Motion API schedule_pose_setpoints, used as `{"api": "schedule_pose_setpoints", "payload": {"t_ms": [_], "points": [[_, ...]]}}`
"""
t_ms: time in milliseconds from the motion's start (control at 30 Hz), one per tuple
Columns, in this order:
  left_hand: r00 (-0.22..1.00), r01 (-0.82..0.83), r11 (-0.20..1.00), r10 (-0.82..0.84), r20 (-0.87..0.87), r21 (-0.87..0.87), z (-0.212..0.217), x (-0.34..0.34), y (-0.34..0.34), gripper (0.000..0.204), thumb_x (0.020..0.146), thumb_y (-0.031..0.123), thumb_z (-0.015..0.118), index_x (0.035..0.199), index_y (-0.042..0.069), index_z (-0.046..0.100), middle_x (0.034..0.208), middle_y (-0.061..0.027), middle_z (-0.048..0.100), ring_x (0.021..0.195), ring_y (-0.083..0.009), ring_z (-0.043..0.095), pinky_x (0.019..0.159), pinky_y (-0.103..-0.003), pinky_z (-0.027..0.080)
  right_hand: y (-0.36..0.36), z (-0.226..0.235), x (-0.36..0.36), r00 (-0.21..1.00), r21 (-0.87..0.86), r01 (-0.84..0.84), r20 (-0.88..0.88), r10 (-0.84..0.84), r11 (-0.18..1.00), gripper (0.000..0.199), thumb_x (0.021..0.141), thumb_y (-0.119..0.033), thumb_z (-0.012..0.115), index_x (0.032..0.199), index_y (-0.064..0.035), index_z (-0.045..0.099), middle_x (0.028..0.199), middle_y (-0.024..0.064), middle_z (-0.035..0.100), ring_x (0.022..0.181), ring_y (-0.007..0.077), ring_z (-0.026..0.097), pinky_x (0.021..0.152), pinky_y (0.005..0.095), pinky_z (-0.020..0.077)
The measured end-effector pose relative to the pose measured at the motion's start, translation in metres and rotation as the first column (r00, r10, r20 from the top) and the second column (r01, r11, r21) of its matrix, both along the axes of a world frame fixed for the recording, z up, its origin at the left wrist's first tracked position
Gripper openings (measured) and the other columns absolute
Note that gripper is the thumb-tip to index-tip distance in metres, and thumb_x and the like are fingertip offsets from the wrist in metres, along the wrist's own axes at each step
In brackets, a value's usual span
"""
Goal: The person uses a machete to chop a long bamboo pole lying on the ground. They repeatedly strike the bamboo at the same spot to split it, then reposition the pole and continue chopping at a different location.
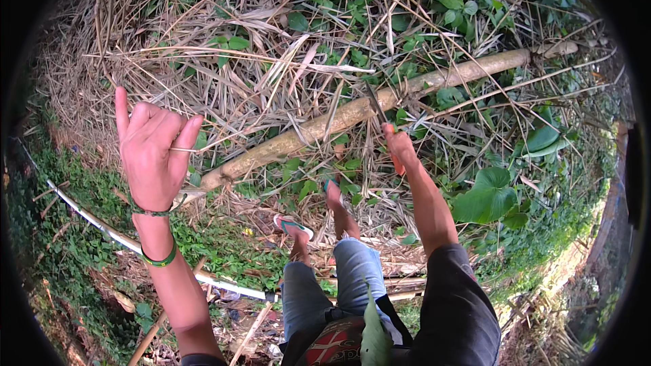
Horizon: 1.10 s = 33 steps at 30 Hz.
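Note:
My right hand (400,146) is closed round the orange handle (397,163) of a cutting tool. Its narrow dark blade (375,103) lies across a thick bamboo pole (339,117); whether it is a knife or a saw, I cannot tell. The pole runs slantwise through dry leaves, from low left to upper right. At the left, my left hand (153,149) is raised with the little finger stretched out and the other fingers curled. Between its thumb and fingers passes a thin dry stem (185,150). Two bands circle that wrist.
Dry bamboo leaves (237,74) and thin twigs cover the ground, mixed with green plants (488,196). Behind the left forearm runs a long pale pipe-like length (95,220). My sandalled feet (293,226) stand just on the near side of the pole. A green leaf (373,339) hangs before my shirt.

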<state>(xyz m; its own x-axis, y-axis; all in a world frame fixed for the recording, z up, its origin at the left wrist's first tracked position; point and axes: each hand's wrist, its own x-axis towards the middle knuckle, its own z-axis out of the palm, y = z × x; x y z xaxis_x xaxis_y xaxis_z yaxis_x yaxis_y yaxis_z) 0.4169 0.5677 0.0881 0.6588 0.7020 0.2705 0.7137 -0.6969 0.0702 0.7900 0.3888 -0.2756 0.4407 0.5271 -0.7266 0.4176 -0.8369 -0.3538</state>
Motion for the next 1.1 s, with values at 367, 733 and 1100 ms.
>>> {"api": "schedule_pose_setpoints", "payload": {"t_ms": [367, 733, 1100], "points": [[0.999, 0.0, 1.0, 0.0, 0.037, 0.012, -0.014, 0.009, -0.004, 0.021, 0.078, 0.012, 0.075, 0.067, 0.005, 0.058, 0.064, -0.0026, 0.056, 0.069, -0.0208, 0.053, 0.113, -0.051, 0.027, 0.112, 0.138, -0.035, 0.998, 0.897, 0.061, -0.046, -0.044, 0.438, 0.035, 0.096, -0.031, 0.057, 0.083, 0.0009, 0.058, 0.053, 0.0103, 0.051, 0.047, 0.0189, 0.051, 0.047, 0.0341, 0.0398], [0.998, 0.004, 1.0, -0.003, 0.056, -0.014, -0.004, -0.007, -0.01, 0.022, 0.077, 0.014, 0.075, 0.065, 0.006, 0.058, 0.061, -0.0027, 0.054, 0.066, -0.0213, 0.051, 0.114, -0.05, 0.028, -0.024, 0.036, 0.003, 0.982, 0.154, 0.189, -0.03, -0.186, 0.97, 0.064, 0.09, -0.063, 0.052, 0.059, -0.007, 0.053, 0.049, 0.001, 0.049, 0.043, 0.0122, 0.046, 0.042, 0.0302, 0.0365], [0.997, 0.013, 0.999, -0.016, 0.071, 0.04, -0.025, 0.003, -0.014, 0.023, 0.076, 0.012, 0.076, 0.065, 0.005, 0.057, 0.061, -0.0032, 0.053, 0.064, -0.0207, 0.051, 0.113, -0.049, 0.029, 0.098, 0.119, -0.024, 0.974, 0.946, 0.17, -0.203, 0.096, 0.278, 0.042, 0.098, -0.037, 0.053, 0.075, -0.0025, 0.052, 0.053, 0.0011, 0.05, 0.05, 0.0081, 0.046, 0.046, 0.0271, 0.0361]]}}
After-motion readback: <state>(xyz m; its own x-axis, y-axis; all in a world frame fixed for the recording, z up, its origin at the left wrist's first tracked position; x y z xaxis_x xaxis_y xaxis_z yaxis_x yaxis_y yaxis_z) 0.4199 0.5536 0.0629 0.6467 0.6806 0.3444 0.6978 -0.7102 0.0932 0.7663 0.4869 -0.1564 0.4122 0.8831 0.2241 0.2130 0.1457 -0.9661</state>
